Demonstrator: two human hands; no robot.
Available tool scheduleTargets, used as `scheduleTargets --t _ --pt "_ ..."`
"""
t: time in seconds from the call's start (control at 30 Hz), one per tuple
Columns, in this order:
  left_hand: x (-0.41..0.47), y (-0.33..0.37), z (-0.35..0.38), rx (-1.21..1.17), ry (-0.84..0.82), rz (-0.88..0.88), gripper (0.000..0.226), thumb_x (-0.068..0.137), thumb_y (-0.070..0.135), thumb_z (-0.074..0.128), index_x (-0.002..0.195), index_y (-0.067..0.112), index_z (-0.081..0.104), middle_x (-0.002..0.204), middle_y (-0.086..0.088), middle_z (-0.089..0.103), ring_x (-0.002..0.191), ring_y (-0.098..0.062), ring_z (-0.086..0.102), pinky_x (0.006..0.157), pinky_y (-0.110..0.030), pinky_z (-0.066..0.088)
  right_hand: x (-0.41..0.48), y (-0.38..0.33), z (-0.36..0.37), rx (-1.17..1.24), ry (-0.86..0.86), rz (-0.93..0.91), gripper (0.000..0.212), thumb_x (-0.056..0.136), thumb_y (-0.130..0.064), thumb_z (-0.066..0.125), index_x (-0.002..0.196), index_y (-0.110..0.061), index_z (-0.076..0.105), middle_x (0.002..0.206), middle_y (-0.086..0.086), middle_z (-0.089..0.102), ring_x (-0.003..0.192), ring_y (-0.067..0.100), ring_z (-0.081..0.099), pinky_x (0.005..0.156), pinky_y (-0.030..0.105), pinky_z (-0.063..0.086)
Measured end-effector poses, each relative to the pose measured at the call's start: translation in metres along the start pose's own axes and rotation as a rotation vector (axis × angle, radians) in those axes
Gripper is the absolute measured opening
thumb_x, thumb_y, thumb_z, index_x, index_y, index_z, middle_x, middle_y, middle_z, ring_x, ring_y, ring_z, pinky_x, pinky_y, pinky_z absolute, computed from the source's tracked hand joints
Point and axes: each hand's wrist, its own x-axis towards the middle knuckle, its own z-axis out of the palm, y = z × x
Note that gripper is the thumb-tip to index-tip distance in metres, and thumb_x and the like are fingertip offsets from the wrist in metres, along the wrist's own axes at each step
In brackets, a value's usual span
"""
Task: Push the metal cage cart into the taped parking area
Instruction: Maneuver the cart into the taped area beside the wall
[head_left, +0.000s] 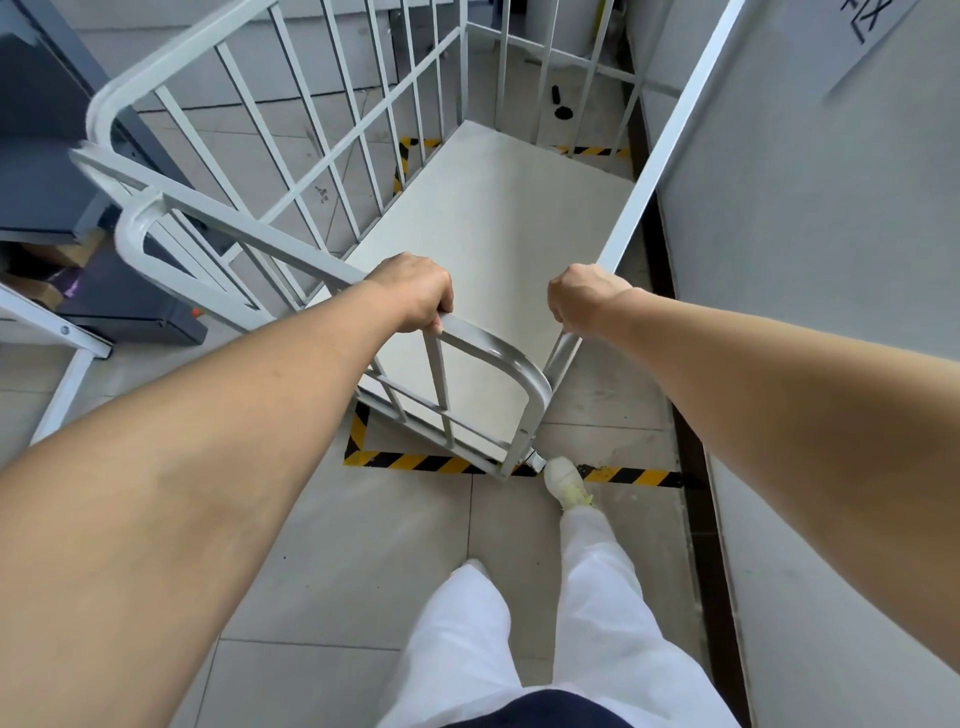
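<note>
The metal cage cart (488, 218) is seen lying mostly inside the taped parking area (415, 461), but askew to it: its near corner post is set right at the near strip of yellow-and-black tape, and the far tape corners are glimpsed through the bars beyond the cart's deck. The likeliest fault is judged to be the cart being left crooked, with a corner over the tape, if the push is given unevenly. A scrape against the wall (810, 218) on the cart's right side is also possible, since little gap is left there. A shoe (566, 480) is placed just beside the cart's near corner caster, so a toe could be caught if the cart is swung back.

The left hand (413, 291) is clamped over the cart's near top rail, knuckles up, arm extended. The right hand (584, 296) is closed around the cart's right corner upright, wrist bent inward. The hands are held apart.
</note>
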Motion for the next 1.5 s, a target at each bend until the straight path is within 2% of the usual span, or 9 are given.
scheduleTargets --t 0.17,0.33,0.57,0.77,0.9,1.03,1.13,1.27,1.5 --pt "0.000 0.003 0.002 -0.013 0.001 0.015 0.031 0.082 0.015 0.074 0.113 0.020 0.072 0.108 0.000 0.073 0.112 -0.025 0.058 0.080 -0.027 0.042 -0.002 0.003 0.003 0.012 -0.014 0.031 0.029 0.084 0.003 0.043 0.097 -0.003 0.068 0.087 0.013 0.056 0.087 0.034 0.060 0.068 0.026 0.035" --pt "0.002 0.001 0.002 -0.009 -0.012 0.020 0.033 0.082 0.016 0.075 0.115 0.020 0.071 0.108 0.001 0.073 0.113 -0.024 0.057 0.084 -0.028 0.044 -0.005 -0.002 -0.002 -0.025 -0.021 -0.016 0.027 0.088 0.002 0.043 0.102 0.000 0.066 0.101 0.019 0.064 0.083 0.033 0.056 0.069 0.028 0.038" --pt "0.005 -0.004 0.001 0.022 -0.026 0.047 0.026 0.083 0.017 0.073 0.109 0.019 0.073 0.103 0.003 0.075 0.107 -0.023 0.058 0.077 -0.026 0.040 -0.003 -0.007 -0.010 -0.157 -0.112 -0.067 0.028 0.084 0.005 0.042 0.096 -0.001 0.067 0.061 0.005 0.046 0.080 0.032 0.059 0.062 0.025 0.037" --pt "0.003 -0.007 0.001 0.065 -0.043 0.069 0.004 0.081 0.011 0.068 0.082 0.014 0.070 0.088 0.004 0.076 0.082 -0.018 0.050 0.067 -0.026 0.040 -0.002 -0.015 -0.021 -0.377 -0.188 -0.217 0.022 0.080 0.010 0.046 0.079 -0.004 0.063 0.059 0.006 0.045 0.071 0.030 0.053 0.063 0.027 0.041" --pt "0.001 -0.004 0.002 0.072 -0.011 0.064 0.023 0.082 0.005 0.061 0.063 0.017 0.056 0.082 0.006 0.076 0.078 -0.016 0.049 0.062 -0.025 0.032 0.002 -0.017 -0.027 -0.518 -0.223 -0.330 0.021 0.083 0.010 0.055 0.075 -0.010 0.057 0.058 0.003 0.042 0.073 0.027 0.053 0.064 0.027 0.043" --pt "-0.001 -0.003 0.002 0.093 0.000 0.064 0.021 0.081 0.003 0.058 0.067 0.018 0.057 0.082 0.006 0.076 0.077 -0.015 0.051 0.062 -0.024 0.035 0.008 -0.018 -0.031 -0.592 -0.273 -0.384 0.016 0.083 0.005 0.062 0.071 -0.005 0.060 0.059 0.000 0.042 0.075 0.026 0.052 0.055 0.025 0.042" --pt "0.000 -0.001 0.003 0.112 -0.004 0.055 0.021 0.076 -0.003 0.054 0.065 0.015 0.054 0.079 0.005 0.076 0.073 -0.016 0.051 0.054 -0.024 0.031 0.009 -0.015 -0.034 -0.598 -0.286 -0.406 0.039 0.085 -0.001 0.064 0.056 -0.013 0.040 0.060 0.000 0.039 0.074 0.025 0.048 0.042 0.021 0.031" --pt "0.001 -0.001 0.001 0.120 -0.025 0.044 0.021 0.074 -0.004 0.053 0.066 0.015 0.053 0.079 0.006 0.075 0.072 -0.016 0.050 0.053 -0.023 0.028 0.011 -0.012 -0.036 -0.549 -0.281 -0.430 0.043 0.085 0.003 0.059 0.054 -0.014 0.036 0.058 0.000 0.037 0.052 0.018 0.040 0.041 0.020 0.029" --pt "0.001 -0.002 0.001 0.132 -0.014 0.048 0.022 0.077 -0.002 0.056 0.065 0.016 0.054 0.077 0.006 0.073 0.071 -0.017 0.050 0.059 -0.024 0.032 0.009 -0.009 -0.033 -0.464 -0.231 -0.373 0.036 0.083 0.012 0.049 0.056 -0.008 0.038 0.060 0.004 0.039 0.052 0.018 0.041 0.044 0.019 0.030"
